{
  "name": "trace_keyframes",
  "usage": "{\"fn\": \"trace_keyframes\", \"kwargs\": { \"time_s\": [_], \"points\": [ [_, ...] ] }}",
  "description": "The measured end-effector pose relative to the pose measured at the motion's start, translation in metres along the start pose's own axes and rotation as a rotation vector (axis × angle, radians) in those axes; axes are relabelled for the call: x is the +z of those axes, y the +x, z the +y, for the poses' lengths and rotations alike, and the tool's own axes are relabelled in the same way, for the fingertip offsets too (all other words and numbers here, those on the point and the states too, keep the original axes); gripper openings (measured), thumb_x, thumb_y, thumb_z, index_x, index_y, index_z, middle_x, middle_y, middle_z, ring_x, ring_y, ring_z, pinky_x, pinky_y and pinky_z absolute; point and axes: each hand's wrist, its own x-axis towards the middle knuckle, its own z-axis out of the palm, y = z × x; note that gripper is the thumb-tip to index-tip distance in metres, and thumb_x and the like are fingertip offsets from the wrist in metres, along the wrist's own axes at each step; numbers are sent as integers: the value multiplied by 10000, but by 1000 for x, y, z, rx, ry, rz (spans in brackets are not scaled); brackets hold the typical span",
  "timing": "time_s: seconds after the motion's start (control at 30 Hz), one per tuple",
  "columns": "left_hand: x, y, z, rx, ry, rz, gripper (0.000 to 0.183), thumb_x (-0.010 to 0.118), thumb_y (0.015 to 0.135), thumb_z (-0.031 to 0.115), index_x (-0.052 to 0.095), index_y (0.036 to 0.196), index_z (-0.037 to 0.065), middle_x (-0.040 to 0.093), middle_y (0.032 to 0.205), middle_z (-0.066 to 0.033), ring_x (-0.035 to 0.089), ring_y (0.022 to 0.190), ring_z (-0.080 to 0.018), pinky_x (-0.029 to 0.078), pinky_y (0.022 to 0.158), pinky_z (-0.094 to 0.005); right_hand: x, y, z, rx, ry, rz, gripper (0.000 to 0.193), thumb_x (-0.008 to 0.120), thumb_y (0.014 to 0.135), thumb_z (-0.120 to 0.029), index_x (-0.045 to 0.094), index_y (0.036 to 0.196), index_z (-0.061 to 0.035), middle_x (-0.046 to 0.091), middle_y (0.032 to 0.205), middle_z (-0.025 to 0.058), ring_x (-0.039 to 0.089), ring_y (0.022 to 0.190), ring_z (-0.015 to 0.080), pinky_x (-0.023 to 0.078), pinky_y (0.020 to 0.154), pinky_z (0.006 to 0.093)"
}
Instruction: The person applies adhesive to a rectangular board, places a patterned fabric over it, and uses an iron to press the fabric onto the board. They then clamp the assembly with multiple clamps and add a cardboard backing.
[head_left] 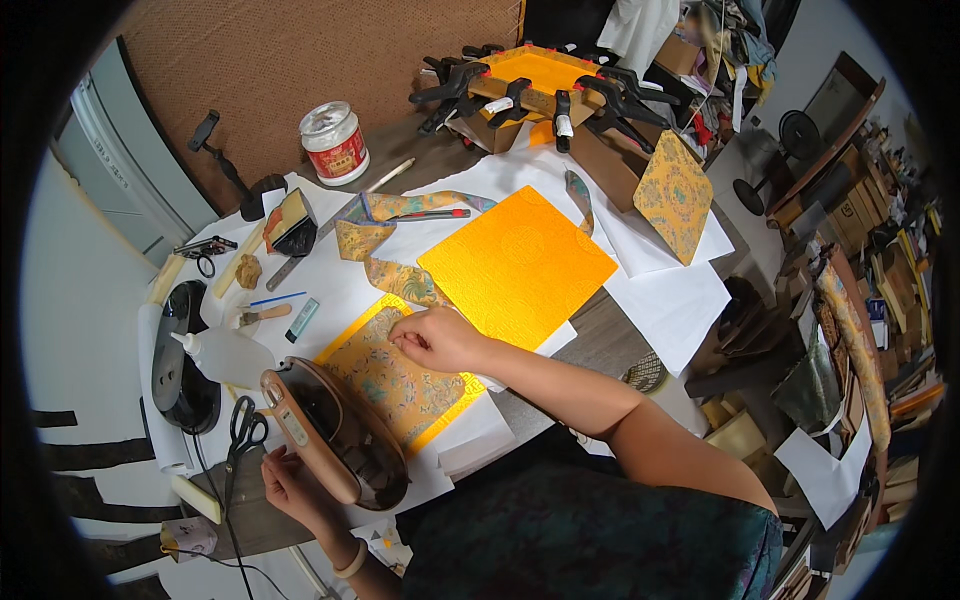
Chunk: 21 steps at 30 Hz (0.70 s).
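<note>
My right hand [440, 340] rests on a patterned gold brocade panel [400, 390] with a bright yellow border. Its fingers are curled together, and anything pinched in them is hidden. My left hand [287, 482] is beside a rose-gold and dark clothes iron [335, 430], its fingers loosely bent, with nothing visible in them. The iron covers part of that hand and overlaps the panel's near left side. Beyond my right hand lies a plain yellow-orange textured sheet [520, 265]. A loose brocade strip [385, 250] winds along its left side.
Black-handled scissors [248, 430], a squeeze bottle [225, 355], a brush [262, 315] and an iron base [185, 360] stand left. Farther back are a white-filled jar [335, 145], a utility knife [430, 214] and a clamped hexagonal yellow box [540, 75]. A brocade-covered piece [675, 195] leans right.
</note>
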Motion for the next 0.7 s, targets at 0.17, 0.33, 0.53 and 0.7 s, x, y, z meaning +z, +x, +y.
{"fn": "trace_keyframes", "kwargs": {
  "time_s": [0.17,0.33,0.53,0.7],
  "points": [
    [-1,1,-3,19,-33,5,459,445,1136,311,609,841,0,592,855,-16,506,733,-69,420,705,-251,1,0,1,-3,-1,5,142,666,902,-158,744,941,-46,723,826,150,693,745,361,543,684,455],
    [1,0,1,3,-24,13,452,451,1135,302,603,833,2,574,835,-17,497,735,-69,418,714,-256,-1,0,0,8,3,-9,145,665,900,-156,744,944,-44,725,834,152,696,756,359,545,693,455],
    [-3,1,-3,-4,-10,24,422,447,1138,298,623,894,3,518,715,15,471,692,-57,396,682,-242,-2,0,-3,11,-2,-19,149,658,902,-155,743,950,-42,727,843,155,699,767,360,548,706,456],
    [1,-2,3,-26,-37,19,411,449,1139,283,618,887,5,519,716,14,468,691,-60,401,684,-247,-3,0,-3,26,-2,-35,151,653,909,-155,741,961,-44,728,849,156,698,777,364,547,711,459]
  ]
}}
